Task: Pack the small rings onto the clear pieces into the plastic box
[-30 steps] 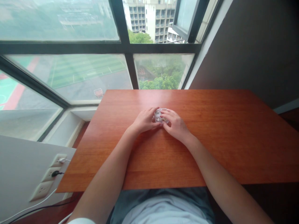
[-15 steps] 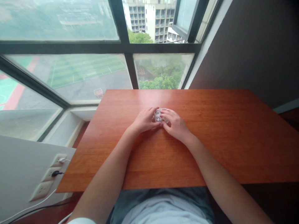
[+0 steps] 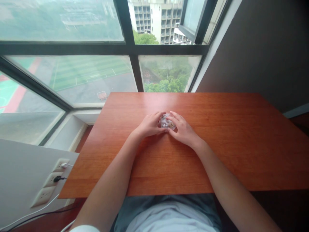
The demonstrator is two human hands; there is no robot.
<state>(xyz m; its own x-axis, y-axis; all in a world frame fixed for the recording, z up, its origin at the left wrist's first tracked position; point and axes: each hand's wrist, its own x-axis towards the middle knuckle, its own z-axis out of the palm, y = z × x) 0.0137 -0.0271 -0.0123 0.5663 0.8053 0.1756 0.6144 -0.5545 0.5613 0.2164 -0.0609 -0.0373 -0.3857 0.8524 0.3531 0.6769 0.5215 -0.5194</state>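
A small clear plastic box (image 3: 166,123) with little pale and gold-coloured pieces showing inside sits between my hands on the wooden table (image 3: 166,167). My left hand (image 3: 151,124) curves round its left side, fingers at the far edge and thumb at the near edge. From the right, my right hand (image 3: 182,130) holds it too, with the thumb near the front corner and some fingers over the top. The fingers partly cover the box, and the small pieces in it are too tiny to name.
Large windows with a dark frame (image 3: 134,50) stand beyond the table's far edge. At the lower left, a wall carries power sockets (image 3: 44,196) with a black plug (image 3: 57,178) and cables. A dark grey wall (image 3: 265,48) rises on the right.
My right fingers have shifted a little on the box, so more of its top and the gold-coloured pieces show. My left hand stays nearly in place.
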